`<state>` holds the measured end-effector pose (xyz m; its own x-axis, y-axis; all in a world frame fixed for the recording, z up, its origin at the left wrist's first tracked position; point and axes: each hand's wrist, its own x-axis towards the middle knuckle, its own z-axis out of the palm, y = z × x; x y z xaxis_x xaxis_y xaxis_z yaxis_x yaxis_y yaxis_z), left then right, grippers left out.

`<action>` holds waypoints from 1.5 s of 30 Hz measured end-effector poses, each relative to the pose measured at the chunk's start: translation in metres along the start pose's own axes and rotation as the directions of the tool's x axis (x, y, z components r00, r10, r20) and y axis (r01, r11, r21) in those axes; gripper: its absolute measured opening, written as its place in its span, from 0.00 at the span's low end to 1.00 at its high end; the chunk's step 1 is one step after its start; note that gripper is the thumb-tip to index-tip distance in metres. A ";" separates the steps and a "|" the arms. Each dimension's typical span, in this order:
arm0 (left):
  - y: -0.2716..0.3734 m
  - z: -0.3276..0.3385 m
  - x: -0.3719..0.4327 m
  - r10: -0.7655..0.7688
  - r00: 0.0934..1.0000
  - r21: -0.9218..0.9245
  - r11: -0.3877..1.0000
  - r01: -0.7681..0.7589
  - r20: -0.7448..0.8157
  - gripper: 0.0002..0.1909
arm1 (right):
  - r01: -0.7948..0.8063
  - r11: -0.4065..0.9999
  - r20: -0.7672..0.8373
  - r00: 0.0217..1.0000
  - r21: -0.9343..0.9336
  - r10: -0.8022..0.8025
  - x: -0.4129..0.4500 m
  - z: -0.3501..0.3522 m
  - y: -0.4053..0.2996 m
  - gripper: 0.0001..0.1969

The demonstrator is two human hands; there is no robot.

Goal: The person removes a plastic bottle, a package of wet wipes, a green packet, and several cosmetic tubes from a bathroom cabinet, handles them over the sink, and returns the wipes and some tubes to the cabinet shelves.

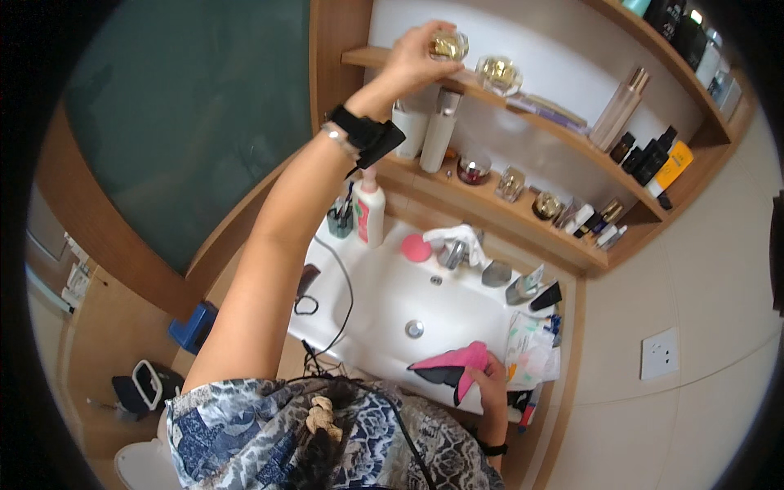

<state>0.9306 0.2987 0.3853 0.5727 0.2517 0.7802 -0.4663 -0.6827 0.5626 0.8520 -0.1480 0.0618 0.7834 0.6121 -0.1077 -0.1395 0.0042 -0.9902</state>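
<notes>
My left hand is raised to the upper wooden shelf, its fingers around a clear cosmetic jar with gold inside. A similar gold jar stands just to its right on that shelf. Low at the right, my right hand holds a pink and black cloth over the front edge of the white washbasin. The cloth hangs folded, with its black side partly showing.
Bottles and jars line the lower shelf. A pump bottle and a toothbrush cup stand at the basin's back left. A white cloth drapes the faucet. A cable crosses the basin's left side. Wipes packaging lies right.
</notes>
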 end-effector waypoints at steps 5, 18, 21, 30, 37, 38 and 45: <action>0.054 -0.017 -0.104 0.069 0.992 -0.233 0.972 -0.044 0.103 0.29 | -0.008 1.000 -0.011 1.000 -0.020 0.008 0.015 -0.008 0.009 0.16; -0.152 -0.017 -0.390 -0.554 0.831 0.186 0.821 0.539 0.039 0.31 | -0.045 0.999 0.091 0.995 -0.024 0.046 0.015 0.002 0.029 0.17; -0.184 -0.009 -0.417 -0.457 0.889 0.316 0.841 0.440 -0.023 0.31 | -0.056 0.998 0.051 0.997 -0.025 0.057 0.005 0.008 0.024 0.17; -0.227 0.005 -0.441 -0.485 0.870 0.578 0.684 0.444 -0.093 0.31 | -0.109 0.993 0.027 0.994 -0.036 0.110 0.007 0.008 0.036 0.19; -0.245 0.016 -0.430 -0.509 0.852 0.602 0.644 0.472 -0.124 0.33 | -0.074 0.996 -0.001 0.997 -0.045 0.074 0.024 0.004 0.027 0.15; -0.246 0.018 -0.424 -0.510 0.850 0.592 0.647 0.481 -0.134 0.34 | -0.073 0.996 -0.012 0.997 -0.053 0.072 0.026 0.004 0.025 0.14; -0.250 0.021 -0.415 -0.516 0.849 0.609 0.640 0.469 -0.112 0.42 | -0.047 0.990 0.058 0.997 -0.136 0.056 0.025 -0.016 0.021 0.16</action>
<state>0.8234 0.3507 -0.0846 0.6518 0.6428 0.4024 0.3808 -0.7363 0.5593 0.8783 -0.1454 0.0370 0.7378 0.6565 -0.1573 -0.0926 -0.1324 -0.9869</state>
